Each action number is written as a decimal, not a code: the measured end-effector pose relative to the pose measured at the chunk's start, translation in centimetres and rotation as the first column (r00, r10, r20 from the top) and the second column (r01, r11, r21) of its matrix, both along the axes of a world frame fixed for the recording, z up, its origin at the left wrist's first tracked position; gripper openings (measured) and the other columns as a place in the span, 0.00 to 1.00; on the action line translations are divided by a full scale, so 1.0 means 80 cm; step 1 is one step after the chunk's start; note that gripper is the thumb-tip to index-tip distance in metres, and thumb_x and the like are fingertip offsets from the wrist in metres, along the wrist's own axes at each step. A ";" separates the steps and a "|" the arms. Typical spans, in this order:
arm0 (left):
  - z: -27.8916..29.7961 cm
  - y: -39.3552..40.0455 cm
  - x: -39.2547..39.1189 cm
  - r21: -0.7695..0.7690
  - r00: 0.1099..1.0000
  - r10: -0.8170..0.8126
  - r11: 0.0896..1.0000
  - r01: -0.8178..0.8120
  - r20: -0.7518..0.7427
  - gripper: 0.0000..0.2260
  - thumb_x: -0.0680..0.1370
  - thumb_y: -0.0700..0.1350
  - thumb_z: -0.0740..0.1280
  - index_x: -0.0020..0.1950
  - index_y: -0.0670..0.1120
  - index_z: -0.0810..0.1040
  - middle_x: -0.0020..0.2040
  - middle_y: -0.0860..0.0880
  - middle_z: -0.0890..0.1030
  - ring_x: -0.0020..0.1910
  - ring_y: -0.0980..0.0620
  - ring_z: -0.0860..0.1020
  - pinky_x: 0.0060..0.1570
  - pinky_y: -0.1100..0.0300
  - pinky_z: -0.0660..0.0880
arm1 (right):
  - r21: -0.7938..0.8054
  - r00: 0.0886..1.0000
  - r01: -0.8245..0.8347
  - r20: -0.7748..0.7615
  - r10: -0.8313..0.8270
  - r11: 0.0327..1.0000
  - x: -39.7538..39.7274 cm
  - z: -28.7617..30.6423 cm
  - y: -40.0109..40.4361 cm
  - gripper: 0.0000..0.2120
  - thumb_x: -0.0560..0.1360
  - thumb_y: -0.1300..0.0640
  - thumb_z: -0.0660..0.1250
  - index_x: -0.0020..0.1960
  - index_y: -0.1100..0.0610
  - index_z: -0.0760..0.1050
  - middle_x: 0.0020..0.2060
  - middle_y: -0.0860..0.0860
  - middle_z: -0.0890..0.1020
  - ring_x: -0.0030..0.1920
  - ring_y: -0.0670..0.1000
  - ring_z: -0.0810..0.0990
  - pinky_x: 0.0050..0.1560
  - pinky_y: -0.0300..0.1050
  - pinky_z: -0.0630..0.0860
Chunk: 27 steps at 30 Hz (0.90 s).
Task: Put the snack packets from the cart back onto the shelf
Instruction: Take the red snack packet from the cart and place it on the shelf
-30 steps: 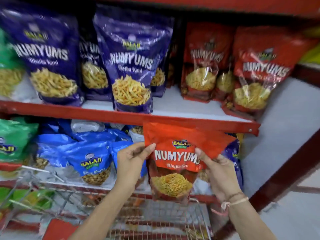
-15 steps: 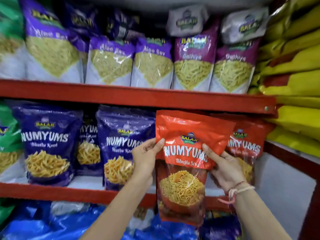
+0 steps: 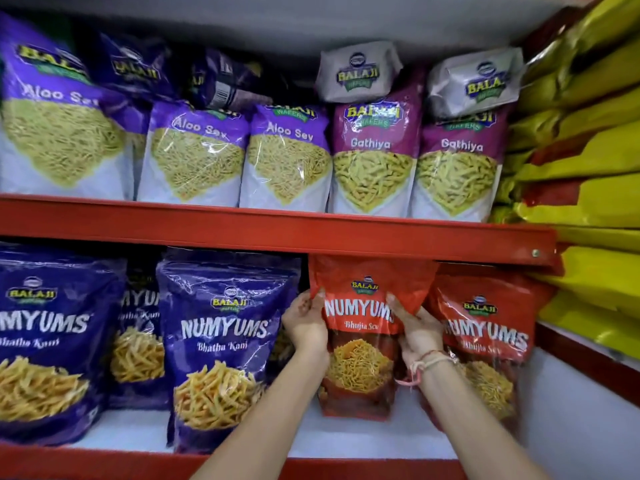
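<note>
The red Numyums packet (image 3: 367, 306), labelled Bhujia Sev, stands upright on the white board of the lower shelf (image 3: 138, 429), its top edge tucked just under the red rail (image 3: 277, 233) of the shelf above. Reading from the left, that lower shelf carries a large blue Numyums Bhatha Kani pouch (image 3: 48, 341) cut by the frame edge, a second blue pouch (image 3: 140, 348) set further back, and a third blue pouch (image 3: 221, 344) forward near the shelf lip. Next comes the left hand (image 3: 306, 323), fingers curled round the left edge of the red packet just below its top seam, gripping it. The packet's clear window shows thin orange strands. The right hand (image 3: 417, 332) grips the opposite edge, thumb laid across the printed name and fingers behind; a pale thread band (image 3: 427, 363) circles that wrist. Just beside the held packet, on the right and touching or nearly touching it, stands another red Bhujia Sev pouch (image 3: 485, 327), partly hidden by the right forearm. On the upper shelf, left to right, stand purple Aloo Sev bags (image 3: 194, 150), then magenta Gathiya bags (image 3: 374, 157), with two grey Balaji packets (image 3: 356, 72) lying on top of them. At the far right, yellow bags (image 3: 588, 147) are stacked flat.
</note>
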<state>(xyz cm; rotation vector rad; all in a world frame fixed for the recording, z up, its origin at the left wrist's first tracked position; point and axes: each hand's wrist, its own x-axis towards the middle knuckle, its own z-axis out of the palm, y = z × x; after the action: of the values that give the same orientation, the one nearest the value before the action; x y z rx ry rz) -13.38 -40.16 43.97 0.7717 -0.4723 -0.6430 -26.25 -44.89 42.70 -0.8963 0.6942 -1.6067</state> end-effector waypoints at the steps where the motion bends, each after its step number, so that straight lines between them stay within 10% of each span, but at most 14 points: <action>1: -0.001 -0.006 0.001 0.012 1.000 -0.005 1.000 0.005 0.001 0.03 0.73 0.32 0.67 0.45 0.37 0.79 0.37 0.49 0.78 0.30 0.59 0.77 0.31 0.68 0.76 | 0.006 1.000 0.010 -0.007 -0.010 1.000 0.002 -0.004 -0.005 0.05 0.70 0.66 0.73 0.46 0.61 0.81 0.51 0.62 0.82 0.28 0.44 0.82 0.32 0.38 0.82; 7: -0.028 -0.007 0.011 0.041 0.991 -0.063 0.997 0.058 0.122 0.04 0.75 0.39 0.67 0.49 0.42 0.77 0.39 0.51 0.78 0.46 0.47 0.77 0.39 0.66 0.76 | 0.003 0.988 0.049 -0.149 -0.048 0.999 0.005 -0.029 -0.007 0.05 0.69 0.57 0.76 0.42 0.56 0.81 0.54 0.63 0.84 0.48 0.56 0.82 0.60 0.55 0.78; 14: -0.108 0.004 0.040 0.362 0.892 -0.336 0.906 0.219 0.301 0.41 0.62 0.79 0.50 0.71 0.61 0.59 0.75 0.51 0.63 0.72 0.48 0.64 0.72 0.41 0.59 | 0.034 0.931 -0.046 -0.362 0.055 0.998 -0.018 -0.072 0.016 0.45 0.60 0.19 0.56 0.70 0.43 0.68 0.69 0.48 0.74 0.68 0.54 0.73 0.66 0.62 0.70; 27: -0.098 0.116 0.036 0.432 0.724 -0.548 0.821 0.372 0.419 0.32 0.72 0.67 0.40 0.73 0.56 0.57 0.65 0.49 0.72 0.65 0.50 0.72 0.66 0.55 0.65 | 0.132 0.779 -0.132 -0.599 0.185 0.982 -0.043 -0.102 0.100 0.49 0.64 0.20 0.47 0.75 0.51 0.62 0.74 0.56 0.68 0.73 0.58 0.67 0.75 0.59 0.62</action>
<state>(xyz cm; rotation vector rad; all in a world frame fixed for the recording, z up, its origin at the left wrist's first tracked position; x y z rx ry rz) -10.51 -30.92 36.15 1.1660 -1.1235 -1.0025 -29.71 -36.90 34.55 -1.3970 1.0911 -1.1120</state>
